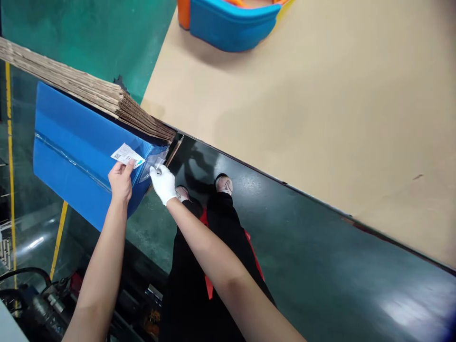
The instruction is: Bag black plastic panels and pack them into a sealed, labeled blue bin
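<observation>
A white printed label (127, 155) is pinched between the thumb and fingers of my left hand (120, 181), which is bare. It is held over a blue box (81, 142) at the left. Just to the right, my right hand (163, 183), in a white glove, has its thumb and fingers closed on a clear plastic pouch (153, 166) at the box's right end. A strip of clear tape runs along the blue face.
Flattened cardboard sheets (71, 71) stand stacked behind the blue box. A brown-topped table (302, 118) fills the upper right, with a blue and orange object (231, 26) on it. Machinery with hoses (46, 304) sits at the lower left.
</observation>
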The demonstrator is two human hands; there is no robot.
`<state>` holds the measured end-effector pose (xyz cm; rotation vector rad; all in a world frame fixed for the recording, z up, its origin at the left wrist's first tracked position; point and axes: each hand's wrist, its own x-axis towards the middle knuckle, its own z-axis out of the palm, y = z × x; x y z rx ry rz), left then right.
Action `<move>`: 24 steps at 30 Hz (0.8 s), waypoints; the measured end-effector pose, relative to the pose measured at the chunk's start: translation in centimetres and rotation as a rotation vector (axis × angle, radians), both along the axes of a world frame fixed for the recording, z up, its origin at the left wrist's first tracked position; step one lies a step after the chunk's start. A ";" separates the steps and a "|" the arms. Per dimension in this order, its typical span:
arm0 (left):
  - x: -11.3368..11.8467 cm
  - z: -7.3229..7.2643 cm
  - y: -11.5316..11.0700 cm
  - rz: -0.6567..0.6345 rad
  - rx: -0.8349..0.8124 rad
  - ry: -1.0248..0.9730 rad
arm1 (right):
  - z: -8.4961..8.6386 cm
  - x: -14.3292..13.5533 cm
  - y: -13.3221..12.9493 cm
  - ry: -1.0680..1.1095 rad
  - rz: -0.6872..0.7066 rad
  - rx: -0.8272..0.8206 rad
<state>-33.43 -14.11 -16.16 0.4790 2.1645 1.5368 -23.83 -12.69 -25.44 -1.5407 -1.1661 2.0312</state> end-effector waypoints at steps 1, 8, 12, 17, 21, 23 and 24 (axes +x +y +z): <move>0.0 0.0 0.0 -0.002 0.004 -0.005 | -0.1 0.1 -0.2 -0.020 -0.023 -0.017; 0.0 0.0 -0.1 0.004 0.024 -0.023 | -0.8 1.5 -2.4 0.027 -0.134 -0.177; 0.0 0.0 -0.1 0.008 0.017 -0.026 | 0.0 2.7 -3.5 -0.004 -0.131 -0.168; 0.1 0.0 0.1 0.022 0.015 -0.033 | 1.2 3.6 -4.1 -0.009 -0.081 -0.131; 0.0 0.0 -0.1 0.026 -0.006 -0.030 | 1.4 3.8 -4.5 -0.019 -0.047 -0.084; -0.1 -0.1 -0.2 0.028 -0.006 -0.037 | 1.1 3.8 -4.6 -0.015 -0.051 -0.084; -0.1 -0.1 -0.2 0.029 -0.005 -0.041 | 0.8 3.8 -4.6 -0.010 -0.056 -0.090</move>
